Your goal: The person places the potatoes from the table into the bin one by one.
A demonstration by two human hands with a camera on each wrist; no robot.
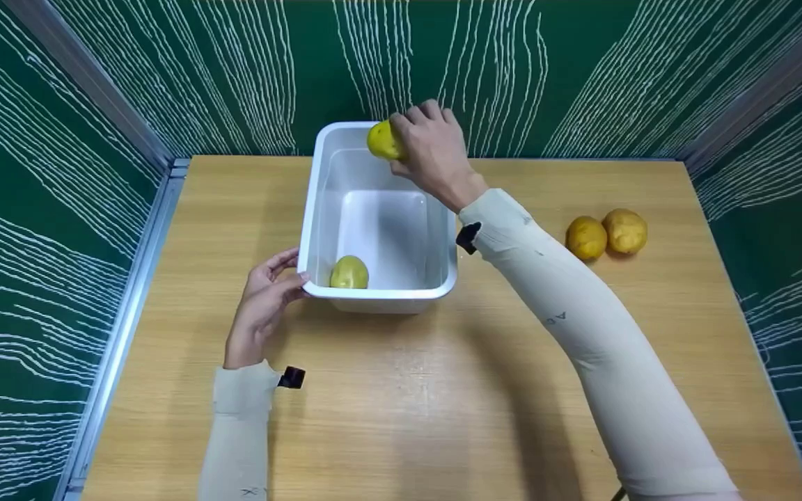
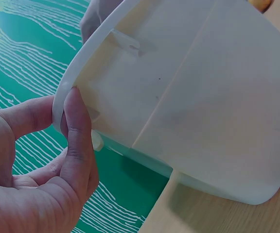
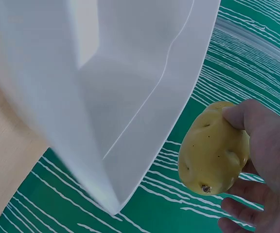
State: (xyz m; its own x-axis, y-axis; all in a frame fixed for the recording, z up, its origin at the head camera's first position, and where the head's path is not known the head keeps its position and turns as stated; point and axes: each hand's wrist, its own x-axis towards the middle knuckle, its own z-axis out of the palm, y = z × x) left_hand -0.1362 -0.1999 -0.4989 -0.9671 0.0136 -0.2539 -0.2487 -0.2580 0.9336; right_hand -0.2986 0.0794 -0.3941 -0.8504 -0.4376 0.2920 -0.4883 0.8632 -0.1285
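- One yellow potato (image 3: pixel 210 148) is held up at the far end of the tub; the head view shows it overlapping the far rim, though whether it is fully over the opening I cannot tell.
- It should handle as firm, fairly heavy for its bulk, smooth and perhaps a little slippery, and likely to bruise if dropped. A grip across its middle, thumb opposite fingers, would suit its rounded shape.
- The right hand (image 1: pixel 434 146) has it that way, thumb and fingers around one side.
- The white plastic tub (image 1: pixel 380 294) looks light and slightly flexible; the rim is the natural hold. The left hand (image 1: pixel 266 296) pinches that rim at the near left corner.
- Inside, a greenish-yellow potato (image 1: pixel 349 273) lies against the near wall.
- Off to the right, a darker potato (image 1: pixel 586 238) sits touching, or nearly touching, a paler potato (image 1: pixel 626 231) on the wooden desk (image 1: pixel 373 438).
- Green walls (image 1: pixel 582 56) with white wavy lines surround the desk.
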